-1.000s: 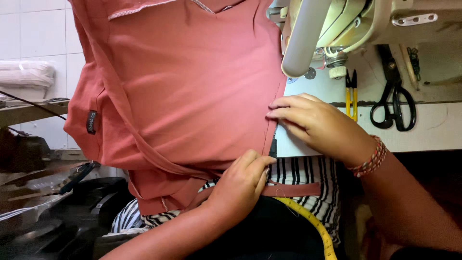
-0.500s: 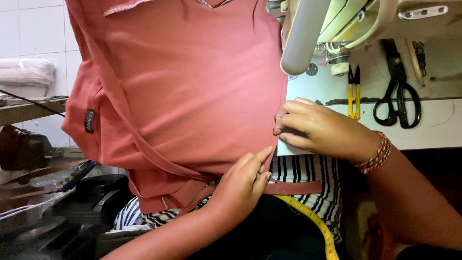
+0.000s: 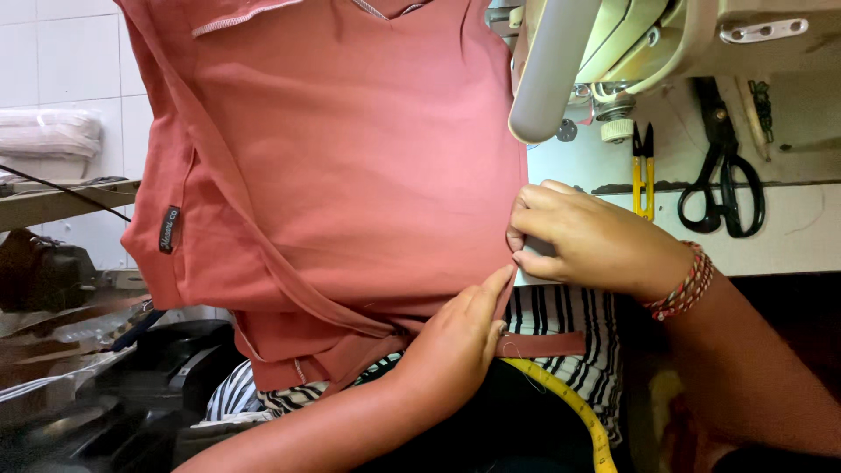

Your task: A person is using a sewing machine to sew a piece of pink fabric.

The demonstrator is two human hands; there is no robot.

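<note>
A terracotta-red garment (image 3: 350,166) lies spread over the sewing table and hangs toward my lap. My right hand (image 3: 587,236) pinches its right edge just below the cream sewing machine (image 3: 631,52). My left hand (image 3: 460,337) presses flat on the lower edge of the fabric, fingertips reaching up to meet the right hand's. A narrow strip of the same fabric (image 3: 543,344) runs across my striped top under the left hand.
Black scissors (image 3: 723,175) and yellow thread snips (image 3: 643,171) lie on the white table to the right. A yellow tape measure (image 3: 569,407) hangs over my lap. To the left stand a shelf with folded white cloth (image 3: 48,136) and dark clutter.
My left hand has slid up along the fabric's lower edge toward the right hand. The right hand has shifted slightly down the garment's edge.
</note>
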